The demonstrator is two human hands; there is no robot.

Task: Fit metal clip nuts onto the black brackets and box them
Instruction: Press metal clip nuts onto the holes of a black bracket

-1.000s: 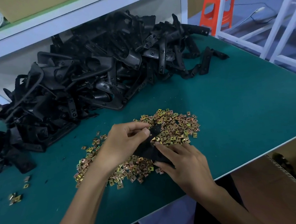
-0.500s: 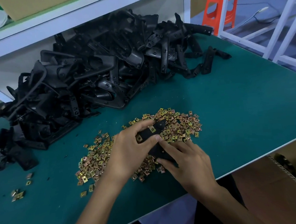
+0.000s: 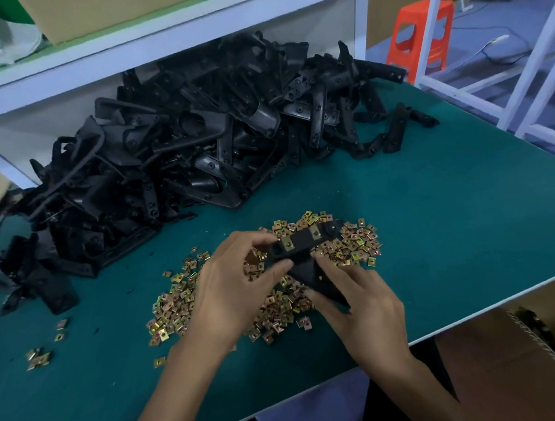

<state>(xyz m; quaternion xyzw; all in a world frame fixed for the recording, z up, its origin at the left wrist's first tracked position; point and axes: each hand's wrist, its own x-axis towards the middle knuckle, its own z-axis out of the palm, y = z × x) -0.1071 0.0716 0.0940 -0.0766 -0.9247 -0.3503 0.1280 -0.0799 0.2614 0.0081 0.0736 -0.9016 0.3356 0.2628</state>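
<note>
Two fitted clip nuts (image 3: 286, 242) sit on top strip of black bracket (image 3: 301, 247), held over pile of loose clip nuts (image 3: 354, 247) on green bench (image 3: 435, 232). Left hand (image 3: 238, 285) pinches bracket's left end, thumb and fingers curled; right hand (image 3: 361, 306) grips lower end. Heap of brackets (image 3: 199, 143) behind; cardboard box (image 3: 524, 374) lower right.

Both bare forearms are extended from the near edge and angled inward. The left end of a black bracket (image 3: 301, 242) is pinched between thumb and forefinger of the left hand (image 3: 239, 287); its near end is gripped by the right hand (image 3: 365, 309).
</note>
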